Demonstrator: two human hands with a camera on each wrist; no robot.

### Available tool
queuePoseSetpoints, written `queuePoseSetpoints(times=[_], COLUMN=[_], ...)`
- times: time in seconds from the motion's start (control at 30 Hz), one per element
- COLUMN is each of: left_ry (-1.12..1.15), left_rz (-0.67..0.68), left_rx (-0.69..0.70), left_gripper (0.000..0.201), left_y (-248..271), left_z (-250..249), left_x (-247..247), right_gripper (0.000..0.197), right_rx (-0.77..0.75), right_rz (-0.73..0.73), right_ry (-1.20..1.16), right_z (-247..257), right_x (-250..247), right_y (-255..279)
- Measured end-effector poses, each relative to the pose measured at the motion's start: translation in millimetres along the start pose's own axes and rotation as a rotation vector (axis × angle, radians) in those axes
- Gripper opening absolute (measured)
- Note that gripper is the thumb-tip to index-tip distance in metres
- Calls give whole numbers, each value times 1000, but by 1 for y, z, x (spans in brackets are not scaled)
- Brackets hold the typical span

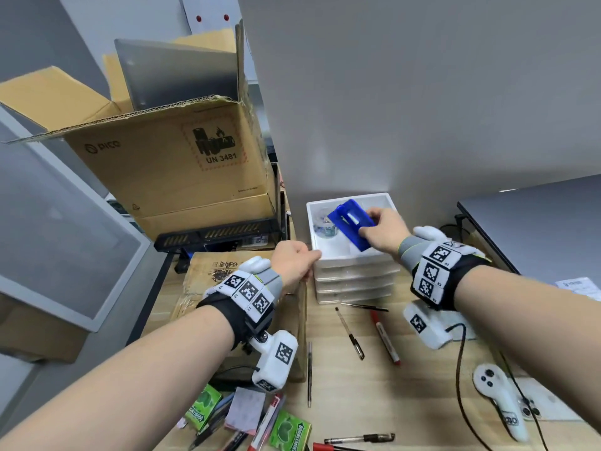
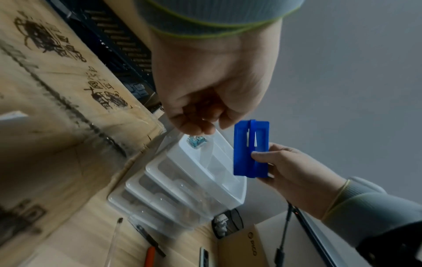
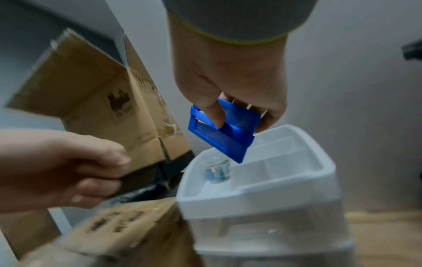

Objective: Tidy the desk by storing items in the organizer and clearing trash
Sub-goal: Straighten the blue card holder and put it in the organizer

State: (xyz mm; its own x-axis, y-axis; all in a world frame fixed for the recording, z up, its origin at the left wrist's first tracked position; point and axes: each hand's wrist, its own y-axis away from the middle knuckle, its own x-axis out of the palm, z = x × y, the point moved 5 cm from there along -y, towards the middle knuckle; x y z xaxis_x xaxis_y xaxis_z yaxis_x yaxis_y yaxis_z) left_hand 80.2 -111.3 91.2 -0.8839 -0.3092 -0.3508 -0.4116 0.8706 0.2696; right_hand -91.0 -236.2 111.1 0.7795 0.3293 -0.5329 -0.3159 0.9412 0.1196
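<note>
We pinch the clip (image 1: pixel 351 223) in our right hand (image 1: pixel 383 231) over the organizer (image 1: pixel 354 258), its long axis tilted toward ten o'clock; our left hand (image 1: pixel 294 262), loosely curled, holds nothing.

Blue holder (image 1: pixel 352 223), white organizer (image 1: pixel 354 268)

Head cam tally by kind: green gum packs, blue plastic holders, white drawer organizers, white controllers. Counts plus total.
Green gum packs: 2
Blue plastic holder: 1
White drawer organizer: 1
White controller: 1
Total: 5
</note>
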Motion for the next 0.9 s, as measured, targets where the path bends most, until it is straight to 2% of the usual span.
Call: queuePoseSetpoints(times=[0.17,0.33,0.4,0.53,0.6,0.7,0.8,0.9], left_ry=[-125,-123,-173,-467,-549,-701,-875,-1044], left_rz=[-44,-47,-20,100,136,161,138,74], left_rx=[20,-2,-35,-36,13,51,88,152], left_gripper=[29,20,16,34,25,22,37,42], left_y=[-20,-45,-57,-71,-76,-85,-91,-91], left_z=[-1,-2,-2,-6,-13,-15,-12,-9], left_x=[-9,-10,-6,12,21,29,32,36], right_gripper=[25,27,27,26,25,31,29,22], right_rx=[-66,-86,-76,-73,-67,-51,-58,-136], right_rz=[-43,1,63,184,198,198,128,53], right_ry=[505,807,857,924,962,976,920,853], right_z=[-2,-20,-32,-45,-48,-54,-55,-49], right_x=[-20,-16,-10,7,14,21,19,13], right_y=[-47,-83,-95,-104,-107,-114,-118,-106])
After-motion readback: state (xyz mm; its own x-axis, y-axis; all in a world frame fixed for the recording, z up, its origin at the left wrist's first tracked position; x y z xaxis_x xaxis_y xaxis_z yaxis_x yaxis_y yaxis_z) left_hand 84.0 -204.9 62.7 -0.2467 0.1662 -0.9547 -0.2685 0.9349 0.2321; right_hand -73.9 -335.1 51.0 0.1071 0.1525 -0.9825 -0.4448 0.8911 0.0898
